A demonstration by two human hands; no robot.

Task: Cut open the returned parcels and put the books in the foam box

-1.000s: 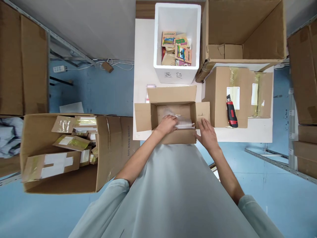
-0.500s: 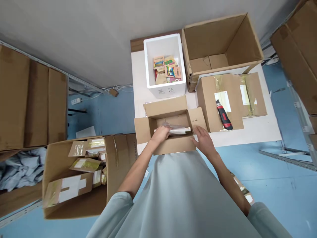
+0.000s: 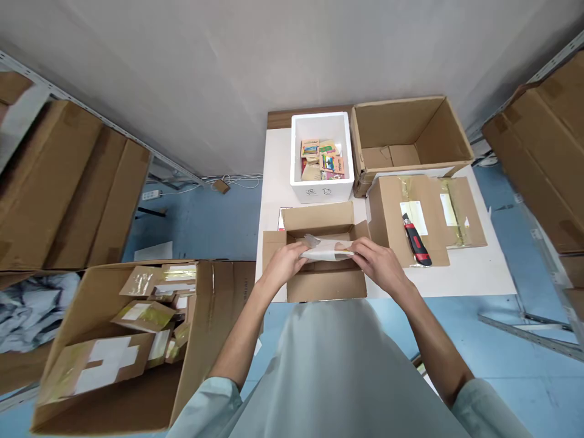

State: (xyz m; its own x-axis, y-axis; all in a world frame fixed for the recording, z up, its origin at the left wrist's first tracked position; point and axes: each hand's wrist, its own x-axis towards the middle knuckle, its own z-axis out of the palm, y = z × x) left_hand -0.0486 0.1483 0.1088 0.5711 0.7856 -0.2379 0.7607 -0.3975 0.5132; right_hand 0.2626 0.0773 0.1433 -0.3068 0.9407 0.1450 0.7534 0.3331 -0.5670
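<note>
An open small cardboard box (image 3: 325,285) stands at the near edge of the white table (image 3: 460,277). Just above its opening I hold a clear plastic packet (image 3: 325,249) with both hands. My left hand (image 3: 286,263) is closed on the packet's left end, and my right hand (image 3: 375,261) is closed on its right end. What the packet contains I cannot make out.
A white foam box (image 3: 323,190) with colourful packets stands behind. An empty large carton (image 3: 410,137) and a flattened carton (image 3: 426,216) carrying a red utility knife (image 3: 415,239) lie to the right. A big floor carton (image 3: 116,340) of parcels is at left; shelves of cartons flank both sides.
The packet has risen out of the small box in my left hand. My right hand left the box's right flap and took the packet's other end. The view tilted up.
</note>
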